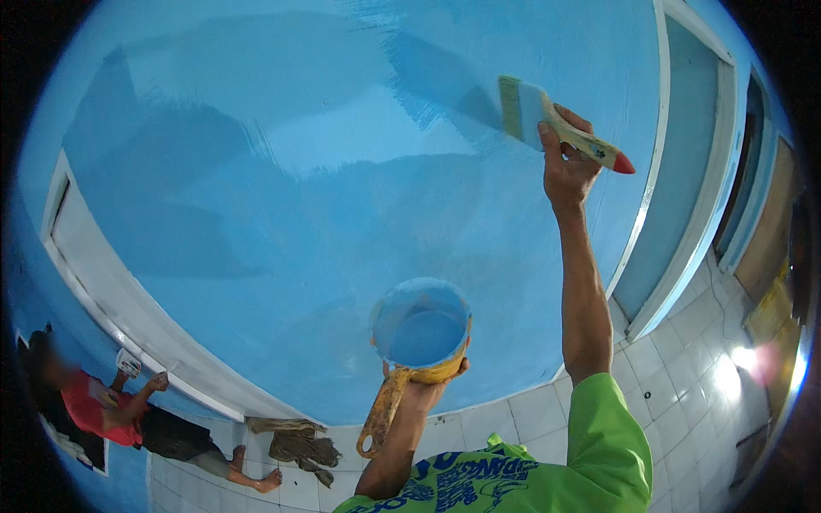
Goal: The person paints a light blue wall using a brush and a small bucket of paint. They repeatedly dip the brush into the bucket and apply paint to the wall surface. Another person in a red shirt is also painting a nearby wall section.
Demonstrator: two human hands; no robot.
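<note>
My right hand [571, 163], raised at the upper right, grips a wide flat paintbrush [531, 114] by its wooden handle with a red tip. The bristles point left, close to the blue wall [308, 224]; whether they touch it I cannot tell. Lower down, my left hand [426, 391] supports a yellow plastic dipper [442, 372] from below, its paint-stained handle hanging towards my forearm. Blue paint [426, 336] lies inside the dipper. Lighter and darker blue patches with ragged brush edges cover the upper part of the wall.
A person [106, 410] in a red shirt stands at the lower left by a white door frame [128, 340], holding a small container [128, 363]. Crumpled cloths [301, 445] lie on the white tiled floor [539, 413]. At right are a white-trimmed doorway [712, 167] and a bright light [744, 358].
</note>
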